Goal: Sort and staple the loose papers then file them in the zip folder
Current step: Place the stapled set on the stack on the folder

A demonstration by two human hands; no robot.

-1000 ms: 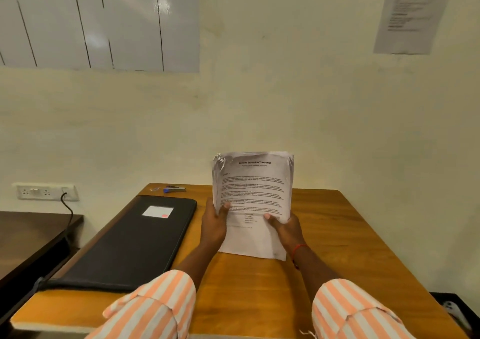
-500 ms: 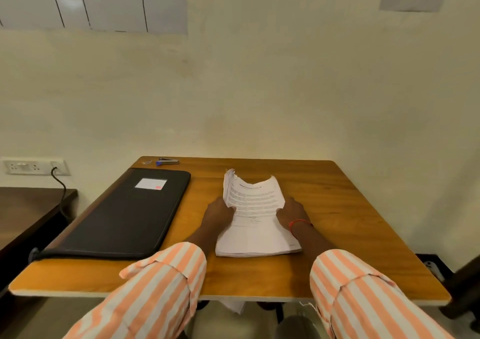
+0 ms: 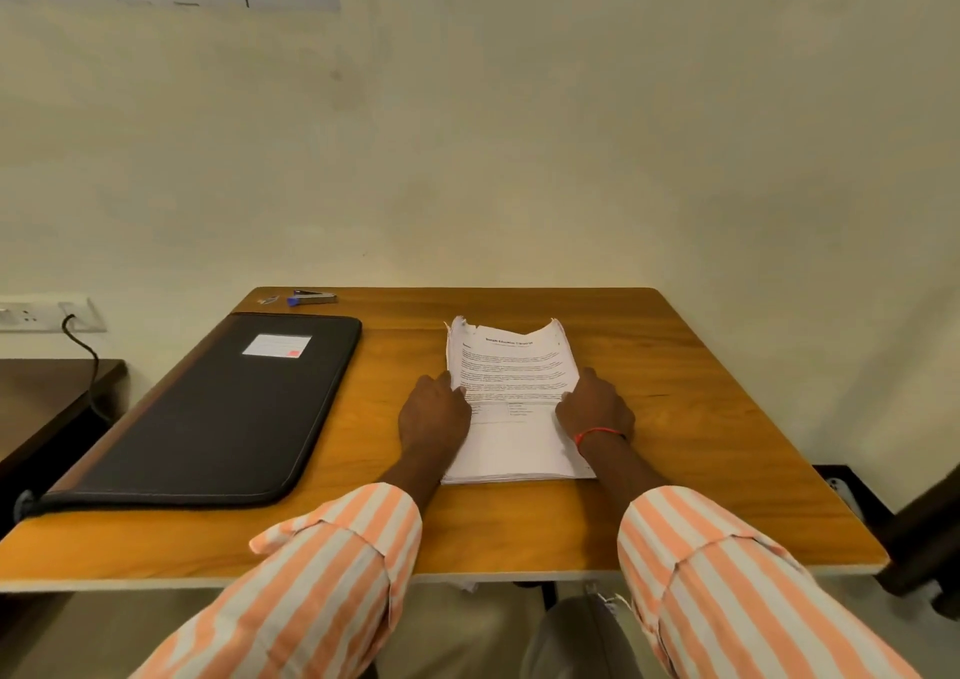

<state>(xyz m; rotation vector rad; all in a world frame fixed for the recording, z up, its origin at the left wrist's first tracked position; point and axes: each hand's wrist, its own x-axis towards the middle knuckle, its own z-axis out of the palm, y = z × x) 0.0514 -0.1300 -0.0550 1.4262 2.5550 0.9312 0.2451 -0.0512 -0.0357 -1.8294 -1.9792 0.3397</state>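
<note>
Head cam, the only view: the stack of papers (image 3: 511, 392) lies flat on the wooden table (image 3: 685, 418), roughly mid-table, with its far corners curling up a bit. The left hand (image 3: 434, 413) grips the stack's left edge and the right hand (image 3: 595, 408) grips its right edge, knuckles up, fingers curled in at the paper. I can't tell how far they tuck underneath. The black zip folder (image 3: 218, 408) sits closed just to the left, apart from the papers. A stapler (image 3: 311, 297) is at the table's far edge, behind the folder.
</note>
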